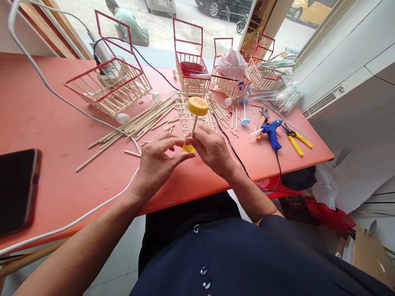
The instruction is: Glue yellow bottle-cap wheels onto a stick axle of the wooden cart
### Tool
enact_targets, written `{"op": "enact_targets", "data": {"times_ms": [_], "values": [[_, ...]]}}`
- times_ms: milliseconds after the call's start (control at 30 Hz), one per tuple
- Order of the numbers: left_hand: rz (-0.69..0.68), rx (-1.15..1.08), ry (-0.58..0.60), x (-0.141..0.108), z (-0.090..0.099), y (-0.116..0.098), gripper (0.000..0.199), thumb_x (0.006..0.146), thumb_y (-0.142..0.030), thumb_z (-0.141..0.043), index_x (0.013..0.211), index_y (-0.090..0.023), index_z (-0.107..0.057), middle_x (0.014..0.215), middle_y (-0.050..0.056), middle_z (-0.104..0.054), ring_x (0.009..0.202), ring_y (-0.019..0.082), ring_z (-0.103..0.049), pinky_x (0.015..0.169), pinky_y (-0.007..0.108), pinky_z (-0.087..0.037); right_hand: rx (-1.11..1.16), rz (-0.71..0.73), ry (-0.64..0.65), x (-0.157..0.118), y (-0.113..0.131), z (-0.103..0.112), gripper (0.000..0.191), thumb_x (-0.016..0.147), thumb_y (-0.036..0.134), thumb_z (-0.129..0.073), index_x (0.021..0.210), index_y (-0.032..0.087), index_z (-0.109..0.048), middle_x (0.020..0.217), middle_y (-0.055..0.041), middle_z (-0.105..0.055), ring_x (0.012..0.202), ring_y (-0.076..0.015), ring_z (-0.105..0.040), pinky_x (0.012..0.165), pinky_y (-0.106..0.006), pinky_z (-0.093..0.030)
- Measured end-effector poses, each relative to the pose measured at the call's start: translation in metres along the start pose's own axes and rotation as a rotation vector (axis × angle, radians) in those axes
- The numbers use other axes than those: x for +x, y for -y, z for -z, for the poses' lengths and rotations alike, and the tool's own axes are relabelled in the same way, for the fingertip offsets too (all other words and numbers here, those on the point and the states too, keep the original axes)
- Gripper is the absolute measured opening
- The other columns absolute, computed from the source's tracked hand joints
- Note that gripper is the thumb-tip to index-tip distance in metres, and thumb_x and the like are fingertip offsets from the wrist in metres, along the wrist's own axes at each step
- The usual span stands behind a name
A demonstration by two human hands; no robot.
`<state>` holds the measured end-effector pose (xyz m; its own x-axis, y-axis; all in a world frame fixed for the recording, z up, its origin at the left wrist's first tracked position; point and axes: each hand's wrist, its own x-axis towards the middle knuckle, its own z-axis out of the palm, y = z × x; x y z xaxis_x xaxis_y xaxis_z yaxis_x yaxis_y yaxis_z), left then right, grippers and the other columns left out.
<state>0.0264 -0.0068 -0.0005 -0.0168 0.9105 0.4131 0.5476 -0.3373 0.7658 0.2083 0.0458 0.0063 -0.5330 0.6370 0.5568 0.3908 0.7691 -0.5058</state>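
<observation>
A wooden stick [194, 126] stands nearly upright between my hands, with a yellow bottle cap [198, 106] on its top end. At its lower end is a second yellow cap [188, 149], its hollow side facing up. Thumb and fingers of my left hand [162, 158] pinch this lower cap by its rim. My right hand [210, 146] grips the stick just above the lower cap. Behind my hands lies a small lattice of glued sticks [185, 117], partly hidden by the upper cap and my right hand.
Several stick carts with red rims, one a basket [108, 92] at left, line the back. Loose sticks [135, 123] lie left of the lattice. A blue glue gun [271, 132], yellow-handled pliers [298, 142] and orange-handled pliers [262, 123] lie right. A phone [18, 189] and white cable [92, 211] are left.
</observation>
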Motion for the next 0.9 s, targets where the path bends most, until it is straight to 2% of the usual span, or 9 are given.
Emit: {"op": "enact_targets", "data": {"times_ms": [667, 900], "values": [[-0.002, -0.015, -0.003, -0.0009, -0.0008, 0.0002, 0.016, 0.089, -0.04, -0.082, 0.096, -0.026, -0.08, 0.095, 0.001, -0.076, 0.076, 0.015, -0.062, 0.077, 0.029, -0.055, -0.013, 0.015, -0.021, -0.0008, -0.0016, -0.0018, 0.036, 0.116, 0.04, -0.041, 0.09, 0.022, -0.059, 0.094, -0.0023, -0.061, 0.087, -0.0153, -0.055, 0.077, -0.027, -0.043], [0.005, -0.008, 0.002, -0.0009, 0.0, -0.0008, 0.015, 0.089, -0.038, -0.083, 0.097, -0.026, -0.081, 0.096, 0.001, -0.075, 0.077, 0.015, -0.063, 0.077, 0.028, -0.056, -0.017, -0.01, 0.012, -0.0006, -0.0003, -0.0004, 0.037, 0.116, 0.042, -0.04, 0.093, 0.022, -0.061, 0.096, -0.0029, -0.062, 0.09, -0.0158, -0.057, 0.078, -0.027, -0.043]]}}
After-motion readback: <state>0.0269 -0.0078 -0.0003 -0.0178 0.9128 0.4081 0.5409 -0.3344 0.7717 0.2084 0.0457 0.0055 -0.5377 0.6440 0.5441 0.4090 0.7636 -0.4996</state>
